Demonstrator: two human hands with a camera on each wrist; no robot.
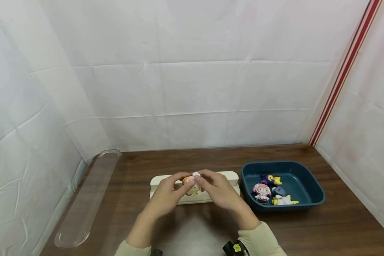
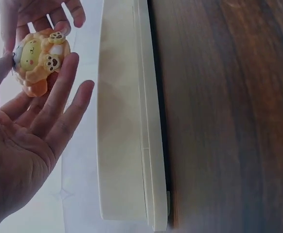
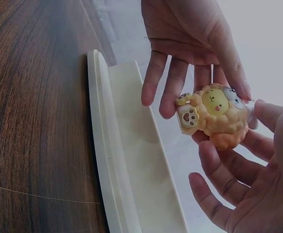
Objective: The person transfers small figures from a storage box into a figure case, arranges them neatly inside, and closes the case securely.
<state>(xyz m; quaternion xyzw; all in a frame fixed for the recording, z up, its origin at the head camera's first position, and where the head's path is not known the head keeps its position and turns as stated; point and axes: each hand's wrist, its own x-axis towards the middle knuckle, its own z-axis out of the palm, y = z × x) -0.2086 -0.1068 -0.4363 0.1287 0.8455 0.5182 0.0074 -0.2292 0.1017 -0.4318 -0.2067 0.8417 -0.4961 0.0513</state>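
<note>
A small orange, fluffy-looking animal figurine (image 1: pixel 193 185) with a yellow face is held up between both hands; its paws show brown pads. My left hand (image 1: pixel 164 199) grips it from the left, thumb at its head and fingers behind and below it. From the other side my right hand (image 1: pixel 223 190) pinches the same figurine (image 3: pixel 218 115) near the white piece on its head. Beneath and behind the hands lies a long cream stepped stand (image 1: pixel 231 176), partly hidden by them. In the left wrist view, the figurine (image 2: pixel 37 56) is beside the stand's long edge (image 2: pixel 124 121).
At the right is a dark blue tray (image 1: pixel 307 185) with several figurines, among them a pink-hooded one (image 1: pixel 261 191) and a white-and-yellow one (image 1: pixel 284 200). A long clear plastic cover (image 1: pixel 86 202) lies along the brown table's left edge. White sheeting (image 1: pixel 192 89) encloses the back and sides.
</note>
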